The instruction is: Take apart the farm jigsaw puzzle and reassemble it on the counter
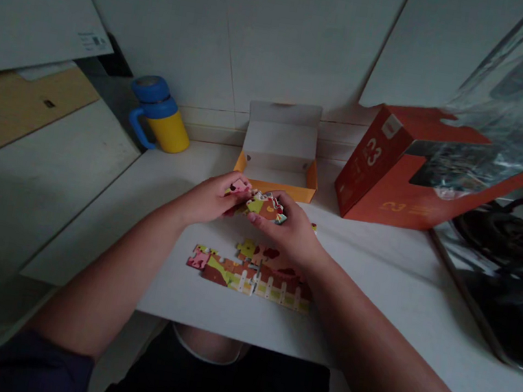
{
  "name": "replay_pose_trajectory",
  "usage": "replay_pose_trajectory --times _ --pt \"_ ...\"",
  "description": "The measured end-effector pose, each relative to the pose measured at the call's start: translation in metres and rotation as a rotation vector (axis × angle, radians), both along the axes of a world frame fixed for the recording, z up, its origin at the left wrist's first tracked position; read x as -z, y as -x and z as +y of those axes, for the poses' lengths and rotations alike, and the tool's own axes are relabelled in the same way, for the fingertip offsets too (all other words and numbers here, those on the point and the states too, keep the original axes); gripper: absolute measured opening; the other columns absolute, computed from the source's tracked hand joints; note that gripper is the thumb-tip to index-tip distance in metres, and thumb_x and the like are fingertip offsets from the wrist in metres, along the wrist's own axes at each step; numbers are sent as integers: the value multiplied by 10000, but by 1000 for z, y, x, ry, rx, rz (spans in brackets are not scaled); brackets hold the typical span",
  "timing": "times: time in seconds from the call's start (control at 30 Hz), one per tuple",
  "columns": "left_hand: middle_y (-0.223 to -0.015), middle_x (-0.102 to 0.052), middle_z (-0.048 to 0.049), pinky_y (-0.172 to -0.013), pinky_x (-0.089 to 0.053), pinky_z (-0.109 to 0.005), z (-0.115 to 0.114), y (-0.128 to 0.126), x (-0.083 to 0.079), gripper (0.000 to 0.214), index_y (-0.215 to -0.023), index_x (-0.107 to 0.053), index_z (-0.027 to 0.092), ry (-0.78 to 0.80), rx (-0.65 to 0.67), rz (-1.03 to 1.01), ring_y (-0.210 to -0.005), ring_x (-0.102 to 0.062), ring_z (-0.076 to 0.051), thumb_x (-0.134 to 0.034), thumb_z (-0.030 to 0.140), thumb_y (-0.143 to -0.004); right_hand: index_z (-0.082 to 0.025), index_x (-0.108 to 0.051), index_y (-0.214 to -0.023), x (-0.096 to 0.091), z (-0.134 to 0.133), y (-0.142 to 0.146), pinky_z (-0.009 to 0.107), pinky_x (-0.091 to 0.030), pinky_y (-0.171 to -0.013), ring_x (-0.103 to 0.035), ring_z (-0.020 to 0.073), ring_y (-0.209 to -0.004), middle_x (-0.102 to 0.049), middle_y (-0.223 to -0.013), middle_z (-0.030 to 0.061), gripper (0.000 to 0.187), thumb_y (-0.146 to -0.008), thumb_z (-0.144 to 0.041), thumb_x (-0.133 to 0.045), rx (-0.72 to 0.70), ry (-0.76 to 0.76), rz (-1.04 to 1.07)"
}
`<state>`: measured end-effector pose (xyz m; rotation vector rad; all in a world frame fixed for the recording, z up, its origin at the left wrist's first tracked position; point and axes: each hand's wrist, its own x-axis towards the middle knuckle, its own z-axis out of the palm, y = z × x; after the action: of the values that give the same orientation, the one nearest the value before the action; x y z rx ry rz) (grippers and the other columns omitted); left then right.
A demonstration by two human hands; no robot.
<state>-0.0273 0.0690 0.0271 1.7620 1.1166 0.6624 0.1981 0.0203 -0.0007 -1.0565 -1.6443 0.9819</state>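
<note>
My left hand (216, 197) is closed on a pink puzzle piece (238, 186), just in front of the open box. Close beside it on the right, my right hand (286, 225) grips a stack of puzzle pieces (266, 207) with green, brown and white printing. Below both hands, a partly joined jigsaw puzzle (230, 273) lies on the white counter, showing a white fence and brown and green ground. A pink piece sits at its left end. My right hand and forearm cover part of its right side.
An open orange box (275, 188) with its lid raised stands behind my hands. To the left is a yellow and blue mug (167, 120). A large red box (392, 176) with clear plastic stands right, before a gas stove (514, 280). White panels (31, 24) border the left.
</note>
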Motion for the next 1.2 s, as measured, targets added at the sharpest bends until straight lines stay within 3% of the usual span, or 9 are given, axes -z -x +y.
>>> replay_pose_trajectory --times 0.13,0.23,0.4,0.6,0.67,0.8,0.9,1.03,1.2 --pt "-830 -612 8 -551 -491 -241 7 -16 28 464 -1072 -595 193 97 -19 -343 -611 -583 -107 -727 611 -920 -230 -648 -1054 1 5 -1 351 -525 -830 -687 229 -899 -756 -999 36 473 -809 -591 -832 83 32 41" --pt "-919 -644 -12 -646 -581 -283 1 -14 45 494 -1066 -614 182 243 -34 -460 -687 -640 -123 -822 575 -851 -233 -639 -1100 1 6 -3 362 -536 -868 -696 234 -946 -766 -1045 42 522 -800 -615 -831 85 94 81" --pt "-998 -672 -47 -636 -585 -277 2 -10 42 455 -1082 -634 173 264 -101 -516 -755 -653 -142 -795 551 -887 -219 -660 -1115 3 8 -6 375 -554 -905 -714 240 -998 -779 -1099 59 494 -824 -582 -826 43 229 148" --pt "-811 -594 8 -496 -459 -217 13 -4 39 321 -978 -611 185 210 -315 -534 -601 -562 -102 -720 486 -952 -247 -645 -1161 9 8 -8 408 -584 -871 -727 262 -979 -778 -1142 70 540 -813 -618 -827 154 252 123" --pt "-884 -620 -10 -528 -496 -236 9 -5 43 273 -1004 -633 186 258 -249 -521 -646 -591 -113 -734 432 -940 -263 -619 -1156 8 6 -6 400 -588 -858 -723 253 -970 -769 -1140 63 511 -830 -603 -817 181 191 138" --pt "-987 -705 -54 -753 -609 -346 -6 -12 51 306 -1206 -652 206 372 40 -423 -800 -693 -179 -706 393 -969 -289 -557 -1185 6 -1 0 399 -589 -855 -711 239 -935 -742 -1107 44 512 -850 -579 -814 176 118 94" --pt "-1184 -739 -90 -1006 -590 -431 -12 -15 52 381 -1339 -629 224 279 170 -349 -1135 -710 -265 -682 378 -994 -286 -547 -1243 7 -3 2 397 -580 -868 -705 242 -951 -729 -1131 53 569 -843 -577 -829 113 119 19" --pt "-1532 -603 -106 -1264 -403 -492 -12 -13 49 552 -1478 -551 245 53 216 -320 -1471 -526 -303 -722 279 -954 -270 -580 -1258 7 -3 5 412 -561 -938 -700 261 -1050 -728 -1207 73 575 -835 -553 -848 23 135 -18" --pt "-1625 -510 -144 -1267 -394 -501 -16 -9 45 824 -1620 -395 258 -23 215 -254 -1473 -533 -318 -762 183 -886 -272 -604 -1185 4 -4 5 419 -567 -867 -705 274 -977 -749 -1121 68 563 -788 -556 -884 24 95 -72"
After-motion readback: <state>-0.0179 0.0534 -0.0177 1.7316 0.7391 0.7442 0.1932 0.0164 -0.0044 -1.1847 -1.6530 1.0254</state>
